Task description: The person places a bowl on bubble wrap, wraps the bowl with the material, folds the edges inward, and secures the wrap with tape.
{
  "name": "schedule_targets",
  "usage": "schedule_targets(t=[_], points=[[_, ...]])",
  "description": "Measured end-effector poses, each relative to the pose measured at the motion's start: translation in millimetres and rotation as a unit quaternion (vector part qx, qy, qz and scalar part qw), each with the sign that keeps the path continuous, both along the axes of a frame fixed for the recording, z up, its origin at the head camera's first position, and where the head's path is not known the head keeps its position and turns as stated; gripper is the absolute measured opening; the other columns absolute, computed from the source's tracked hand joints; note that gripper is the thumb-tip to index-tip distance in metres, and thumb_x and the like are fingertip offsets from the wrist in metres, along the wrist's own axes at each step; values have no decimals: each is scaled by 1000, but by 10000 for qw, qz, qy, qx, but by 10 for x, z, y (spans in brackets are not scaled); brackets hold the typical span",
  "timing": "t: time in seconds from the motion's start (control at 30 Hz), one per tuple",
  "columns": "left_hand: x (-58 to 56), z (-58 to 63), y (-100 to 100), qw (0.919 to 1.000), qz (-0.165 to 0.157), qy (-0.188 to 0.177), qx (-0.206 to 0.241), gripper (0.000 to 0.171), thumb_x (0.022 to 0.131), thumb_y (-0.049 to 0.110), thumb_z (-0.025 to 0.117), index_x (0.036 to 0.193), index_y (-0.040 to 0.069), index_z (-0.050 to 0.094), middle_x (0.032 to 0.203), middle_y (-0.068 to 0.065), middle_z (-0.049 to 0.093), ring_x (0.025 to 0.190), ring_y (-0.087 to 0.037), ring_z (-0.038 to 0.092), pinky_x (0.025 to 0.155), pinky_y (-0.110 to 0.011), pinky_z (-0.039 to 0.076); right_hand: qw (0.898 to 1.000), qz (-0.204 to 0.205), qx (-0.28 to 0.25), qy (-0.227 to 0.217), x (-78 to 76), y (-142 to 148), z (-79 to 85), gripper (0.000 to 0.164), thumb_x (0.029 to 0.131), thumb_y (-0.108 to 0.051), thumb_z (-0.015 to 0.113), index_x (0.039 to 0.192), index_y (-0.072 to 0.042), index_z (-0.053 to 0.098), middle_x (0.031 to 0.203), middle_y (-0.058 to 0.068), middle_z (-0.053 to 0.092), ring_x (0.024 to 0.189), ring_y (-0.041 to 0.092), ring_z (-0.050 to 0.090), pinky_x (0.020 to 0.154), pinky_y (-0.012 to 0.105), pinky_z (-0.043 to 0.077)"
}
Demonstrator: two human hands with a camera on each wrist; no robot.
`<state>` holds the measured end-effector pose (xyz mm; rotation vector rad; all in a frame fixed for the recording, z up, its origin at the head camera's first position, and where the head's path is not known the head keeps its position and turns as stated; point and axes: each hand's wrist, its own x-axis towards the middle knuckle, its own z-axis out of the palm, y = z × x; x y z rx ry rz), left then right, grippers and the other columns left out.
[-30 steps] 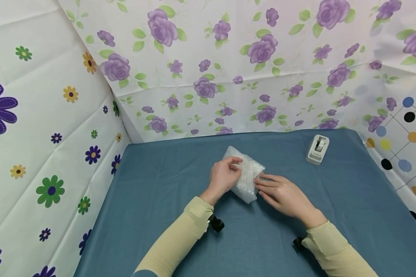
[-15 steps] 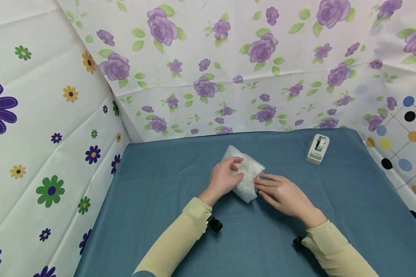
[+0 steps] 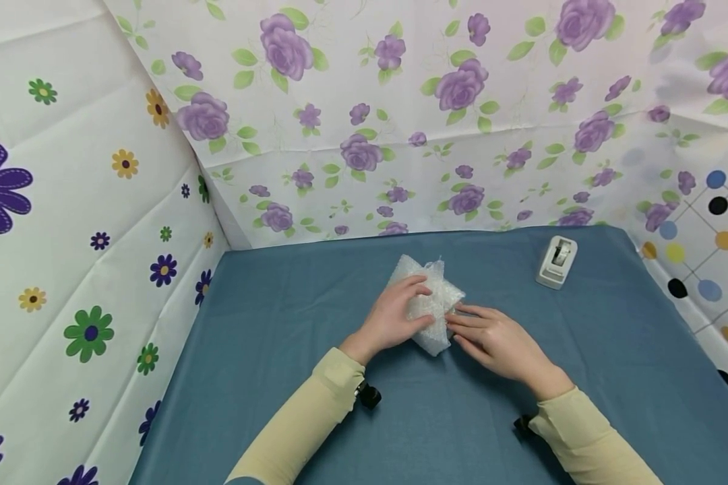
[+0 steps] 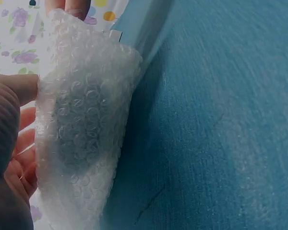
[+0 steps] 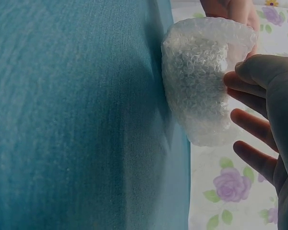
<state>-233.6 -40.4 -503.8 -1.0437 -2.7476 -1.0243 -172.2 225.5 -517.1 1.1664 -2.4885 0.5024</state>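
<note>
A small packet in clear bubble wrap (image 3: 443,296) lies on the blue cloth, with something darker showing faintly through it in the left wrist view. Over its left side rests my left hand (image 3: 391,313), thumb and fingers spread wide apart on the wrap. The left thumb (image 4: 26,88) meets the wrap's upper edge in the left wrist view. From the right, my right hand (image 3: 500,343) reaches in with nearly straight fingertips at the packet's right edge. In the right wrist view, its thumb and forefinger (image 5: 245,86) are at the wrap while the other fingers stand apart from it.
A white tape dispenser (image 3: 557,263) stands at the back right of the blue-covered table (image 3: 267,323). Flowered white sheets (image 3: 315,148) hang behind and at the left, and a dotted sheet (image 3: 698,269) at the right.
My left thumb and fingers have spread apart over the packet, and the left wrist has shifted a little left. A flap of bubble wrap now sticks up at the packet's far side. The right hand stays put.
</note>
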Motion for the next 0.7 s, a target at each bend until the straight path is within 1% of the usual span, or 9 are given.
schedule_targets(t=[0.1, 0.13, 0.23, 0.3, 0.37, 0.5, 0.6, 0.7], points=[[3, -5, 6, 9991, -29, 187, -392, 48, 102, 40, 76, 142, 15, 67, 166, -1, 46, 150, -25, 46, 119, -59, 38, 10000, -5, -7, 14, 4, 4, -1, 43, 90, -12, 86, 132, -7, 78, 136, 8, 73, 131, 37, 64, 106, 58, 51], [4, -9, 8, 9984, -12, 238, -509, 49, 103, 42, 75, 144, 16, 67, 166, 0, 45, 150, -24, 45, 118, -61, 38, 10000, -6, -13, 21, 5, 6, -2, 43, 90, -12, 86, 132, -7, 78, 136, 8, 73, 131, 37, 65, 106, 58, 51], [-2, -21, 11, 9958, 24, 390, -823, 52, 103, 48, 72, 148, 21, 66, 167, 4, 44, 154, -22, 39, 115, -60, 37, 10000, -12, -21, 31, 6, 11, -6, 43, 91, -12, 85, 132, -7, 78, 136, 8, 73, 131, 37, 65, 105, 59, 52], [-15, -22, 6, 9941, -5, 461, -978, 53, 104, 50, 70, 149, 22, 65, 168, 5, 43, 157, -20, 33, 115, -56, 37, 10000, -14, -19, 22, 7, 10, -7, 42, 91, -13, 85, 132, -7, 78, 136, 8, 73, 131, 37, 65, 105, 59, 52], [-29, -18, -2, 9931, -66, 464, -1077, 54, 105, 52, 68, 150, 23, 64, 169, 5, 41, 161, -19, 25, 116, -56, 34, 10000, -21, -14, 0, 10, 7, -6, 41, 92, -13, 85, 132, -7, 78, 136, 8, 73, 131, 37, 64, 106, 59, 51], [-62, -18, -27, 9924, -216, 340, -1160, 55, 106, 55, 64, 153, 25, 61, 172, 6, 37, 165, -18, 11, 122, -63, 23, 10000, -43, 3, -37, 16, 2, -4, 41, 92, -14, 85, 132, -8, 78, 137, 7, 73, 132, 36, 64, 107, 58, 51], [-90, -30, -43, 9923, -328, 250, -1170, 58, 105, 58, 62, 154, 27, 59, 173, 7, 34, 165, -18, 6, 125, -67, 15, 10000, -54, 14, -49, 15, 8, -6, 42, 91, -13, 85, 132, -8, 78, 137, 7, 73, 132, 36, 64, 107, 58, 51], [-114, -48, -50, 9925, -426, 174, -1133, 64, 103, 62, 63, 156, 28, 57, 174, 8, 31, 165, -17, 5, 125, -68, 11, 10000, -59, 32, -67, 14, 17, -3, 43, 91, -13, 86, 132, -8, 78, 137, 7, 73, 133, 36, 63, 108, 57, 50]])
